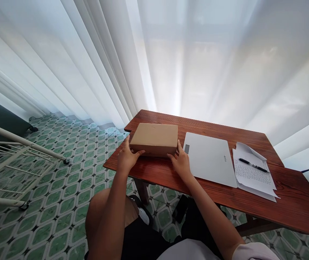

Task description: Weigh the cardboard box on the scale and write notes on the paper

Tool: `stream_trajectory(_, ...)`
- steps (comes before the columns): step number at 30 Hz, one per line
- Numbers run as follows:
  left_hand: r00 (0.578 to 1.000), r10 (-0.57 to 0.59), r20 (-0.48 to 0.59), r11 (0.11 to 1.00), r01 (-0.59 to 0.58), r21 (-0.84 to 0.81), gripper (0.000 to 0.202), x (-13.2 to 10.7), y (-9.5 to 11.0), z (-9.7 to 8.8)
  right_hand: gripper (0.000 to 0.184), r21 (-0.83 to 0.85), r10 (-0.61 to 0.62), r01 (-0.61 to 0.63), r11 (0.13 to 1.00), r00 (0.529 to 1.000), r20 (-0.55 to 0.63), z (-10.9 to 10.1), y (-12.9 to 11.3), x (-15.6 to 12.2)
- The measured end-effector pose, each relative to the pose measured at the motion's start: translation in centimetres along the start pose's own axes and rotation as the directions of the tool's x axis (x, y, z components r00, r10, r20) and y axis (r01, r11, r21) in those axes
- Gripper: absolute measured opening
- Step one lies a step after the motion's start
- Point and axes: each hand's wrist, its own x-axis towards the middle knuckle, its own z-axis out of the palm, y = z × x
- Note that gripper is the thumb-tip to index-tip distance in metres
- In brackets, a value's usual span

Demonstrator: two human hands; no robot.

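Cardboard box [154, 139] closed, flat on bench [292, 202] at left end; left hand [127, 159] and right hand [181, 162] grip its near corners, fingers wrapped; not lifted; laptop [210, 159] shut just beside; pen [253, 165] on papers [254, 178].

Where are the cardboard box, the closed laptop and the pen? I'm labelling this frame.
cardboard box [154, 136]: head view, middle of its top face.
closed laptop [210, 159]: head view, centre of its lid.
pen [252, 165]: head view, mid-barrel.
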Motion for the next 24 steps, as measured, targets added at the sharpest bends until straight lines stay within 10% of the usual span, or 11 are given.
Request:
stream_trajectory(3, 1.0, -0.021, -0.017, 0.993, 0.023, 0.116, 0.104, -1.1, 1.9, -1.7, 0.085, 0.056, -0.038, 0.037, 0.998, 0.999, 0.022, -1.7, -0.1, -0.5)
stream_trajectory(6, 0.966, 0.141, -0.219, 0.952, -0.071, 0.299, 0.081, -3.5, 5.3, -3.5, 0.049, 0.056, -0.134, 0.136, 0.989, 0.99, -0.05, -5.1, -0.8, -1.9)
stream_trajectory(11, 0.765, 0.548, -0.339, 0.825, -0.425, 0.373, 0.046, -8.0, 12.7, -3.4, 0.017, -0.159, -0.302, 0.276, 0.948, 0.936, -0.179, -12.6, -1.0, -5.3)
stream_trajectory(17, 0.479, 0.855, -0.2, 0.517, -0.821, 0.242, 0.02, -14.4, 19.1, 4.1, 0.022, -0.593, -0.401, 0.222, 0.774, 0.897, -0.187, -22.8, 3.3, -7.4)
stream_trajectory(24, 0.172, 0.978, 0.12, 0.169, -0.985, 0.032, 0.018, -20.1, 23.1, 13.5, 0.034, -0.917, -0.236, -0.01, 0.399, 0.965, -0.113, -32.9, 10.5, -7.3)
